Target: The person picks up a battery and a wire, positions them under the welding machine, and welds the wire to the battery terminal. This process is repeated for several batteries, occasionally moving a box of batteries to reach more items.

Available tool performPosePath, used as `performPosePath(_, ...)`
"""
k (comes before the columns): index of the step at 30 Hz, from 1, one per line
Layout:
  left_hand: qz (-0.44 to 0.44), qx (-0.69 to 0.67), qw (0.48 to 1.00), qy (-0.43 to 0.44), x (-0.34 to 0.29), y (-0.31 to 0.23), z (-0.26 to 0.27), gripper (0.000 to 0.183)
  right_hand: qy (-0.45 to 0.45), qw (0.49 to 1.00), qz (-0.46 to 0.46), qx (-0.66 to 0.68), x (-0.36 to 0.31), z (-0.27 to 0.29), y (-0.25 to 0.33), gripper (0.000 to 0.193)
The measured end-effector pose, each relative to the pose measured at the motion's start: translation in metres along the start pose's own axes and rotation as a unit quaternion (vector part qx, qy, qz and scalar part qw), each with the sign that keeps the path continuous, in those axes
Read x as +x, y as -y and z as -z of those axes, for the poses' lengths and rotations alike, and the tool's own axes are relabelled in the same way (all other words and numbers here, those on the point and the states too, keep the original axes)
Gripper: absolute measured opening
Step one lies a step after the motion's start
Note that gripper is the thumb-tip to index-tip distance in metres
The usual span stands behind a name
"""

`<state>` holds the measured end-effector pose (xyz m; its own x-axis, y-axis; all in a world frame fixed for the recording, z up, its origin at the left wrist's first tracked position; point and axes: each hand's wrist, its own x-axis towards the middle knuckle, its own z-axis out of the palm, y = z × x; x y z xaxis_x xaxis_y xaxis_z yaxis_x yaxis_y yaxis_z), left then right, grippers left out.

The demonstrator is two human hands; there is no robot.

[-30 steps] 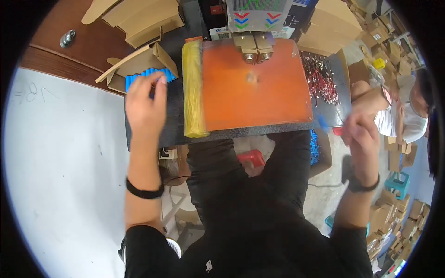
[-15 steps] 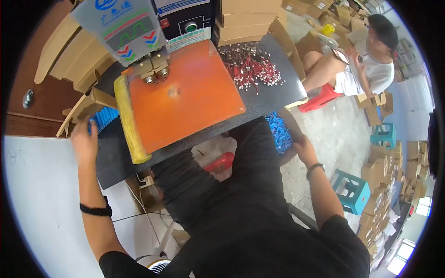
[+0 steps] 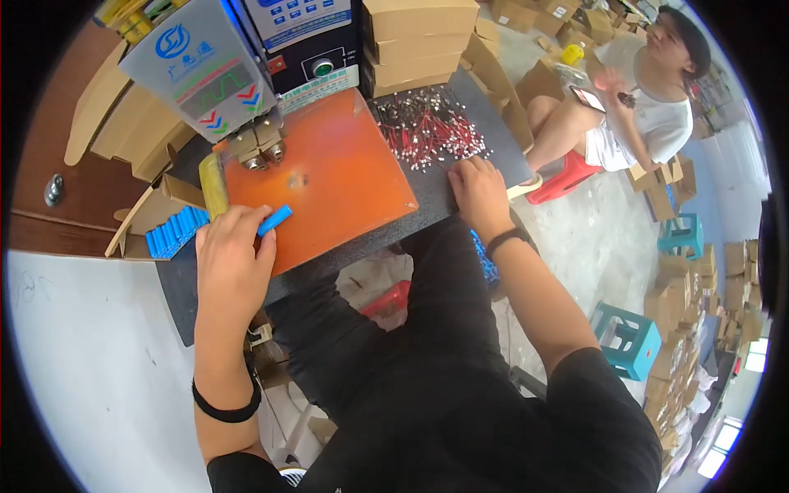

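My left hand (image 3: 234, 246) pinches a blue cylindrical battery cell (image 3: 275, 220) between thumb and fingers, over the left side of an orange board (image 3: 337, 181). Beyond the cell is the metal two-tipped head (image 3: 261, 152) of a grey bench machine (image 3: 193, 70), apart from it. My right hand (image 3: 481, 197) is at the near edge of a pile of red wires with white connectors (image 3: 431, 131) on the black table. Its fingers are bent and close together, fingertips down by the wires; whatever they hold is hidden.
A cardboard box holds a row of blue cells (image 3: 177, 232) at the left. More blue pieces (image 3: 485, 261) lie below the table's right edge, partly behind my forearm. Cardboard boxes (image 3: 419, 37) stand behind the wires. Another person (image 3: 641, 99) sits at the right; a teal stool (image 3: 626, 341) stands nearer.
My left hand has come right from the cell box to the orange board, bringing a blue cell. My right hand has risen from the blue pieces below the table to the wires.
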<state>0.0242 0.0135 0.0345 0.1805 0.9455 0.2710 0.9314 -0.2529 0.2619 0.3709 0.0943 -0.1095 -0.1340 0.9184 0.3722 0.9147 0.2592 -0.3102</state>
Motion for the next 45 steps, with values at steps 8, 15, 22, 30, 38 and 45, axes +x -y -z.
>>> performPosePath(8, 0.073, -0.105, 0.992, 0.002, 0.005, 0.001, -0.014, 0.027, -0.056, 0.99, -0.016, 0.132, 0.003, 0.07, 0.004, 0.011)
performPosePath(15, 0.16, -0.302, 0.938, -0.054, 0.005, -0.008, -0.041, 0.031, -0.214, 0.841, -0.112, 0.484, 0.0, 0.11, 0.03, 0.017)
performPosePath(22, 0.077, -0.232, 0.955, -0.17, 0.02, -0.008, -0.059, 0.027, -0.197, 0.86, 0.151, 0.445, 0.008, 0.068, 0.096, 0.022)
performPosePath(30, 0.144, -0.335, 0.917, -0.159, 0.027, -0.004, -0.062, 0.026, -0.181, 0.893, 0.123, 0.394, 0.03, 0.037, 0.123, 0.017)
performPosePath(38, 0.137, -0.306, 0.929, -0.159, 0.03, 0.0, -0.065, 0.026, -0.159, 0.885, 0.053, 0.433, 0.035, 0.024, 0.128, 0.015)
performPosePath(45, 0.161, -0.309, 0.925, -0.149, 0.031, -0.004, -0.058, 0.025, -0.14, 0.892, 0.028, 0.429, 0.036, 0.025, 0.133, 0.014)
